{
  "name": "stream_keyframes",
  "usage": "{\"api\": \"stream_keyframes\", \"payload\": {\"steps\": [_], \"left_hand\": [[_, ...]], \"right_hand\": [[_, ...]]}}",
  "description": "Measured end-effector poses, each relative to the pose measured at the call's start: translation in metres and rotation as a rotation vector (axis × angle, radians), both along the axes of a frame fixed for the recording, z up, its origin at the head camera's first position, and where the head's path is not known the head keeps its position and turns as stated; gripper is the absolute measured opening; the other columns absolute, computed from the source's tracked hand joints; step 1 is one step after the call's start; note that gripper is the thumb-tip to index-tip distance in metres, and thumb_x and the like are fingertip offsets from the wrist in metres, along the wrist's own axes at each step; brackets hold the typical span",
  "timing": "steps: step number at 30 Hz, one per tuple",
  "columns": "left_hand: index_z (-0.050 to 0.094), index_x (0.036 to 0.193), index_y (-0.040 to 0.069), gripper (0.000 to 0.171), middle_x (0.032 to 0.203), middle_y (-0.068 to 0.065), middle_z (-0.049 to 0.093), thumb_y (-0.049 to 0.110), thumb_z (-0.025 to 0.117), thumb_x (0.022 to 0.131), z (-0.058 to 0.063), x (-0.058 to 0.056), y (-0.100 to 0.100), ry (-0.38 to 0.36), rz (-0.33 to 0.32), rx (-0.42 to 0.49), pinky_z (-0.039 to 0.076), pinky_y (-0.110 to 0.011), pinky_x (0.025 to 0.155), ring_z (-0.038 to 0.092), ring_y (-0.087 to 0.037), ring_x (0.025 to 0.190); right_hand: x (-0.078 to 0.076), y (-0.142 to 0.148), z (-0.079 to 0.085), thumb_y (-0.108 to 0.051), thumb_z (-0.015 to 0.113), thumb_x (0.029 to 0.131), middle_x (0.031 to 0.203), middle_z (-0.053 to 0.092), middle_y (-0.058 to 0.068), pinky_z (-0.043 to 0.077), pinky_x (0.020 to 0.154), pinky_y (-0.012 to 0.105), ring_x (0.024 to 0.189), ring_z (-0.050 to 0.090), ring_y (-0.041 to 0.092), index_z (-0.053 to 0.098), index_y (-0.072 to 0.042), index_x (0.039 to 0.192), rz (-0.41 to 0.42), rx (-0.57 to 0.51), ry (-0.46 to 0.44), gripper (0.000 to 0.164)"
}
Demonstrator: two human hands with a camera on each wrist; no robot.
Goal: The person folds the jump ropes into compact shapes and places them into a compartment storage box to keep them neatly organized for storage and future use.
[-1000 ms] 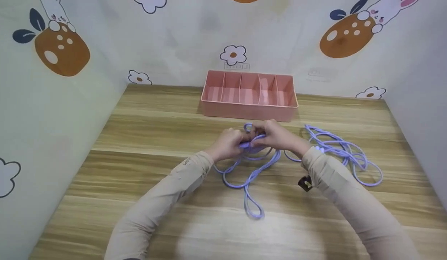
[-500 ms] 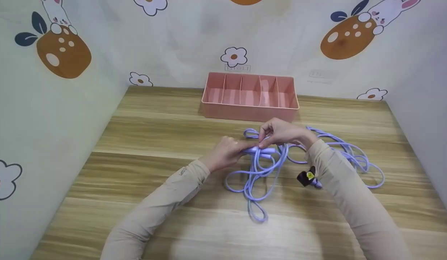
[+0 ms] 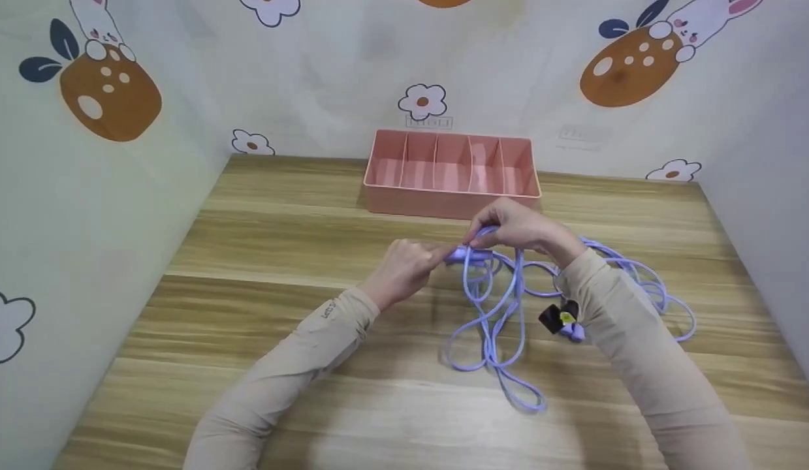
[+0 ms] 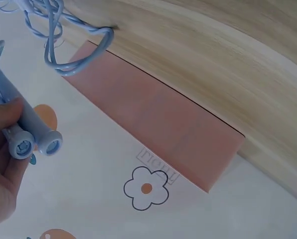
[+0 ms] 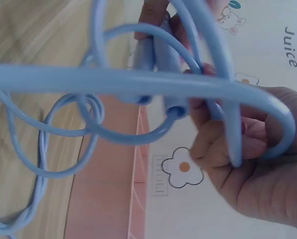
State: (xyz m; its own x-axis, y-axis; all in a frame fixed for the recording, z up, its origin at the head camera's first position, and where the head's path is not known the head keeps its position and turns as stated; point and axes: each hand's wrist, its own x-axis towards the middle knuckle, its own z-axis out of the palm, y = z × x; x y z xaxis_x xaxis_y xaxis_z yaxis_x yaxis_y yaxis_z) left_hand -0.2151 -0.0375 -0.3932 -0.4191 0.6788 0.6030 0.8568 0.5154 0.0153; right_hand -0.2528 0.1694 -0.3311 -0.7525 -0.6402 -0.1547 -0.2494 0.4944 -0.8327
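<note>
Rope (image 5: 123, 82), blue-violet and gathered in loose loops, is held up by a person's two hands above a wood-grain surface (image 3: 208, 313). At nine o'clock of the bundle, we see the left hand (image 3: 401, 271) gripping the two handles (image 3: 479, 255) together, thumb across them; we judge that pairing them gives the loops a firm anchor. At two o'clock of the handles, the right hand (image 3: 518, 225) pinches a strand just beside them, fingers curled, apparently to control the slack while other loops droop toward six o'clock. Whether the lowest loop touches the surface, we cannot tell.

At twelve o'clock, near the hands, a pink box (image 3: 453, 202) stands before the patterned wall (image 3: 339, 85). Looking into its five compartments, we make out pink walls and floor; its spot behind the work seems chosen to leave room in front. What looks like a second rope (image 3: 629, 263) lies tangled at three o'clock, partly hidden by the right sleeve (image 3: 639, 346), set aside, we suppose, so the two do not mix.
</note>
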Motion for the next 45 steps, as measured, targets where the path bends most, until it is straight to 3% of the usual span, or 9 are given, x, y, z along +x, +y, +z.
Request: {"api": "stream_keyframes", "payload": {"steps": [6, 8, 12, 21, 25, 29, 36, 39, 45], "left_hand": [[0.065, 0.103, 0.002, 0.026, 0.091, -0.008, 0.069, -0.003, 0.064, 0.078, -0.004, -0.002, 0.0, 0.061, -0.046, 0.172, 0.054, -0.026, 0.066, 0.067, -0.019, 0.079], [0.065, 0.103, 0.0, 0.026, 0.092, -0.01, 0.069, -0.001, 0.065, 0.078, -0.005, -0.002, 0.0, 0.046, -0.034, 0.248, 0.054, -0.026, 0.072, 0.067, -0.02, 0.083], [0.062, 0.109, -0.004, 0.032, 0.09, -0.013, 0.069, -0.004, 0.065, 0.077, -0.006, -0.004, -0.001, -0.034, -0.001, 0.341, 0.054, -0.028, 0.068, 0.067, -0.023, 0.076], [0.056, 0.107, -0.001, 0.033, 0.097, -0.015, 0.067, 0.001, 0.069, 0.076, -0.014, -0.012, -0.009, -0.415, 0.035, 0.452, 0.051, -0.024, 0.08, 0.065, -0.023, 0.092], [0.055, 0.105, -0.003, 0.036, 0.096, -0.019, 0.066, -0.003, 0.071, 0.073, -0.018, -0.016, -0.012, -0.497, 0.041, 0.534, 0.05, -0.025, 0.082, 0.064, -0.025, 0.092], [0.053, 0.105, -0.006, 0.039, 0.093, -0.021, 0.066, -0.007, 0.071, 0.07, -0.021, -0.021, -0.017, -0.558, 0.126, 0.614, 0.052, -0.026, 0.078, 0.065, -0.027, 0.089], [0.051, 0.107, -0.011, 0.042, 0.107, -0.029, 0.059, -0.013, 0.069, 0.069, -0.021, -0.026, -0.024, -0.735, 0.273, 0.822, 0.052, -0.027, 0.078, 0.062, -0.034, 0.095], [0.051, 0.106, -0.01, 0.042, 0.108, -0.028, 0.06, -0.012, 0.069, 0.069, -0.019, -0.027, -0.025, -0.763, 0.315, 0.877, 0.053, -0.028, 0.077, 0.063, -0.034, 0.091], [0.047, 0.11, -0.011, 0.046, 0.111, -0.028, 0.058, -0.013, 0.068, 0.069, -0.016, -0.025, -0.027, -0.813, 0.25, 0.988, 0.053, -0.03, 0.078, 0.061, -0.034, 0.096]], "right_hand": [[-0.007, 0.001, -0.018, -0.004, 0.068, 0.079, 0.08, 0.066, 0.002, 0.048, 0.065, 0.019, 0.071, 0.061, 0.008, 0.065, 0.003, 0.086, -0.079, -0.216, -0.005, 0.01], [-0.007, -0.002, -0.026, -0.003, 0.067, 0.079, 0.078, 0.065, 0.0, 0.048, 0.063, 0.018, 0.069, 0.061, 0.007, 0.066, -0.004, 0.082, -0.155, -0.311, -0.046, 0.003], [-0.008, -0.009, -0.041, 0.005, 0.06, 0.08, 0.07, 0.063, -0.004, 0.046, 0.053, 0.014, 0.058, 0.058, 0.004, 0.067, -0.015, 0.075, -0.255, -0.447, -0.086, 0.022], [-0.006, -0.023, -0.066, 0.019, 0.051, 0.07, 0.066, 0.059, -0.012, 0.04, 0.05, 0.013, 0.055, 0.049, 0.001, 0.06, 0.019, 0.085, -0.28, -0.462, 0.153, 0.017], [0.003, -0.028, -0.072, 0.007, 0.055, 0.081, 0.059, 0.054, -0.005, 0.033, 0.038, 0.014, 0.044, 0.041, 0.002, 0.061, 0.014, 0.094, -0.369, -0.437, 0.028, 0.016], [0.013, -0.031, -0.078, -0.004, 0.055, 0.088, 0.077, 0.057, 0.001, 0.037, 0.04, 0.015, 0.046, 0.043, 0.003, 0.054, 0.006, 0.12, -0.418, -0.418, -0.116, 0.034], [0.032, -0.034, -0.082, -0.002, 0.049, 0.091, 0.085, 0.052, 0.007, 0.036, 0.042, 0.016, 0.047, 0.039, 0.005, 0.034, 0.007, 0.135, -0.402, -0.368, -0.169, 0.047], [0.039, -0.031, -0.082, -0.005, 0.045, 0.094, 0.073, 0.05, 0.004, 0.031, 0.042, 0.017, 0.046, 0.035, 0.005, 0.045, 0.009, 0.126, -0.372, -0.255, -0.038, 0.035], [0.051, -0.027, -0.085, -0.014, 0.042, 0.096, 0.067, 0.055, 0.007, 0.047, 0.061, 0.034, 0.056, 0.05, 0.02, 0.042, 0.008, 0.129, -0.277, 0.139, 0.529, 0.04]]}}
